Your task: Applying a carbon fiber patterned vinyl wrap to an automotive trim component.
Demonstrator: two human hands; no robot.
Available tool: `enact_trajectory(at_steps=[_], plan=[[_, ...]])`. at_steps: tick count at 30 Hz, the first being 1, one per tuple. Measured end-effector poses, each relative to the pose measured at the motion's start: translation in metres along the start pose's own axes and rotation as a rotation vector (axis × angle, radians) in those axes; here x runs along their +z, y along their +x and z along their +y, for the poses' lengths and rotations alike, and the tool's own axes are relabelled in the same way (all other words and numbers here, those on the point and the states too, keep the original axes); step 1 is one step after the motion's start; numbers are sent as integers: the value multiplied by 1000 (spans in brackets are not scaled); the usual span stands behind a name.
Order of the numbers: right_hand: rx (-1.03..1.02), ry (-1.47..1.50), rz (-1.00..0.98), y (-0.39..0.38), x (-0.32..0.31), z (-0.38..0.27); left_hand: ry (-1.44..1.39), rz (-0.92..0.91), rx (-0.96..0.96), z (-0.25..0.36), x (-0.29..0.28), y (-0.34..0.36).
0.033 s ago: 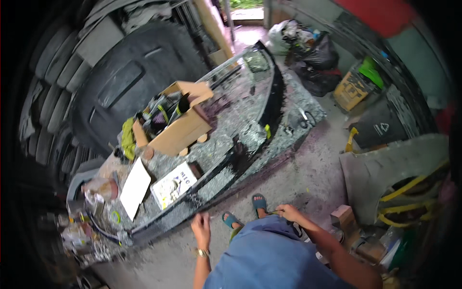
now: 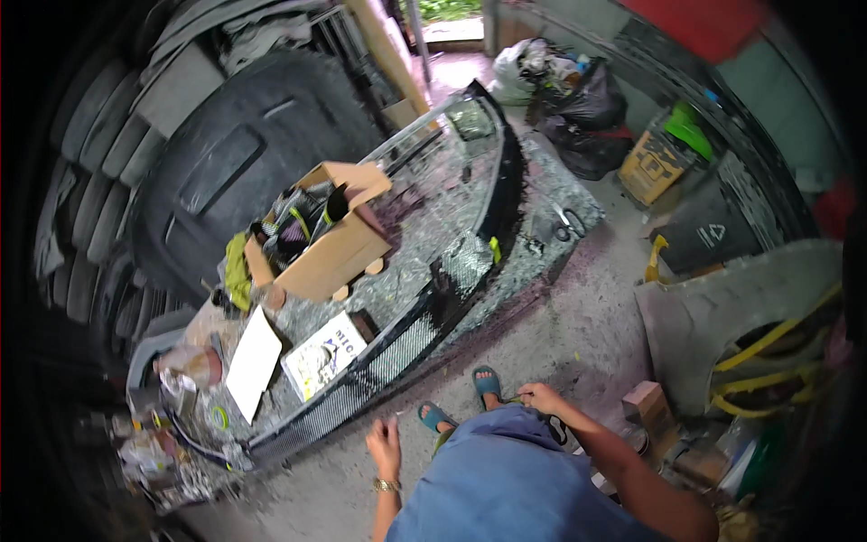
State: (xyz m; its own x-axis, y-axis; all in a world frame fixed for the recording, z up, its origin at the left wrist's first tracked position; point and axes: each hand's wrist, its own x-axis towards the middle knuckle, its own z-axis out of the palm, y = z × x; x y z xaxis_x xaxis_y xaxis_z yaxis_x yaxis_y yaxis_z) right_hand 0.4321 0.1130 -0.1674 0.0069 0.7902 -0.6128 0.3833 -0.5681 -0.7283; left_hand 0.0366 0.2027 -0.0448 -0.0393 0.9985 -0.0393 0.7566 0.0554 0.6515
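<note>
Grey concrete floor [image 2: 578, 312] lies nearest, with two sandals [image 2: 485, 379] on it just beyond the person's blue garment [image 2: 492, 479]. At right are a stiff grey panel [image 2: 682, 316] and yellow straps [image 2: 754, 361]. The bench [image 2: 411, 248], speckled and stained, slants from near left to far right, bearing a green ring of tape [image 2: 220, 416], a white board [image 2: 254, 366], a white box [image 2: 325, 361] and, farther back, an open cardboard box [image 2: 343, 262] full of dark pieces. Scissors [image 2: 568, 224] lie toward its right end. Beyond stand a big black panel [image 2: 262, 163] at left, black bags [image 2: 591, 117] at right and a bright doorway [image 2: 452, 72].

The right hand [image 2: 539, 398], at the garment's front, pinches what looks like a thin greenish strip [image 2: 516, 398], which sticks out to its left. The left hand [image 2: 383, 440] has its fingers curled together; the long dark trim [image 2: 316, 417] with woven patches lies just beyond it, apart, along the bench's near side.
</note>
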Motion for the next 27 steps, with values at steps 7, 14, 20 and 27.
enact_trajectory(at_steps=[7,14,20,27], plan=[[234,61,176,19,8,147,52,-330,-750,-120,38,-160],[550,258,143,-5,13,167,-106,-437,-726,-129,16,-157],[338,-2,152,15,31,178,-328,-428,-627,-126,30,-85],[176,-137,331,18,16,93,-429,-438,-653,-112,36,-73]])
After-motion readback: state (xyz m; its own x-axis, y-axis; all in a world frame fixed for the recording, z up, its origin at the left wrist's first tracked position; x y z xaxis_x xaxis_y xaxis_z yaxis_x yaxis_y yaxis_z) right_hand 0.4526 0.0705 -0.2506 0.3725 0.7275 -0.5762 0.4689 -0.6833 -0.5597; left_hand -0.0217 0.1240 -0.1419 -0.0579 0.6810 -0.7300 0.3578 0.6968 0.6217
